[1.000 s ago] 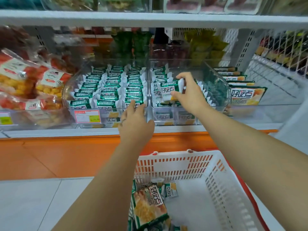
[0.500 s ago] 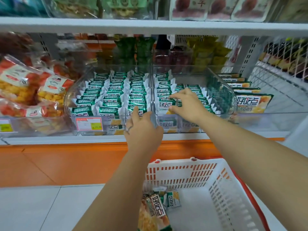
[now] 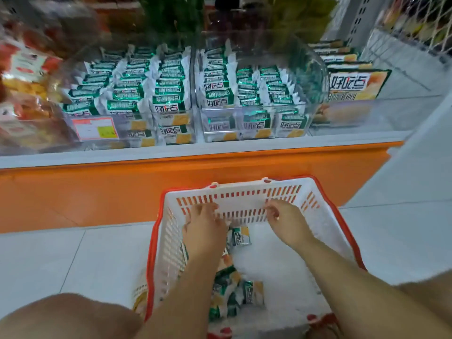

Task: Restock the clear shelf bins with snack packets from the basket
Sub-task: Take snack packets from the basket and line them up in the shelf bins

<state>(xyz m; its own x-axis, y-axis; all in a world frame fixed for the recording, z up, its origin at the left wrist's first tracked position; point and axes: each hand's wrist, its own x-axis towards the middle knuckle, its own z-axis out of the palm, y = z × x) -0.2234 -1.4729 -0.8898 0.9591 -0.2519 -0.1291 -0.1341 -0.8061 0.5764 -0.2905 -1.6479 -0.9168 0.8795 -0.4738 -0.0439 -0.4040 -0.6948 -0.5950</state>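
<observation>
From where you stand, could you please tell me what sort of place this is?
Most likely a grocery or convenience shop: clear shelf bins packed with rows of identical snack packets, a price label on one bin's front, and a shopping basket.

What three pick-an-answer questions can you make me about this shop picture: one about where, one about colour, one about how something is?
1. Where are the left hand and right hand?
A) inside the basket
B) on the floor
C) on the shelf
2. What colour is the basket's rim?
A) blue
B) red
C) green
3. How are the clear bins?
A) empty
B) tipped over
C) filled with packets
Answers: A, both hands reach into the basket; B, the rim is red; C, packet rows fill both bins.
</observation>
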